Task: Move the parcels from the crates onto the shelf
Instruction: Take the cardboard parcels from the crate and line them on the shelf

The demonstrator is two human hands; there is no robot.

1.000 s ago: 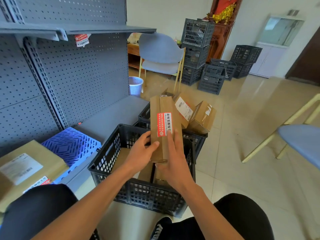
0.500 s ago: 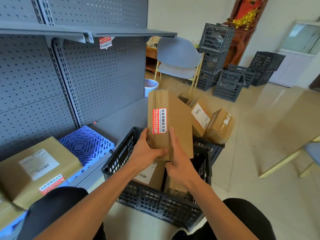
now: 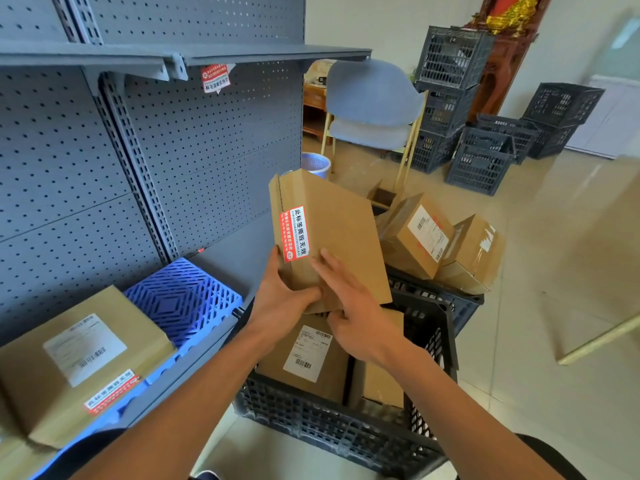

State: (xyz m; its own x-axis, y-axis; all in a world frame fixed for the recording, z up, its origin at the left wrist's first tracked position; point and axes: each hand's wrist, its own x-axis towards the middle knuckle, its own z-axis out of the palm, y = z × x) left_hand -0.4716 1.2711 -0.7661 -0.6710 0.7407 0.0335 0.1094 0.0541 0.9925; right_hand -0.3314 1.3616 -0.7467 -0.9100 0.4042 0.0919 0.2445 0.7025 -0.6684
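Holding a flat cardboard parcel (image 3: 329, 233) above the black crate (image 3: 346, 431), you clamp its near end: your left hand (image 3: 282, 296) wraps the lower left corner, your right hand (image 3: 353, 306) lays fingers on its face with the thumb beneath. Its long axis tilts up and away from you, red-labelled edge toward the grey shelf (image 3: 207, 265).

Tilted brown parcel (image 3: 332, 237) above crate (image 3: 346, 434)
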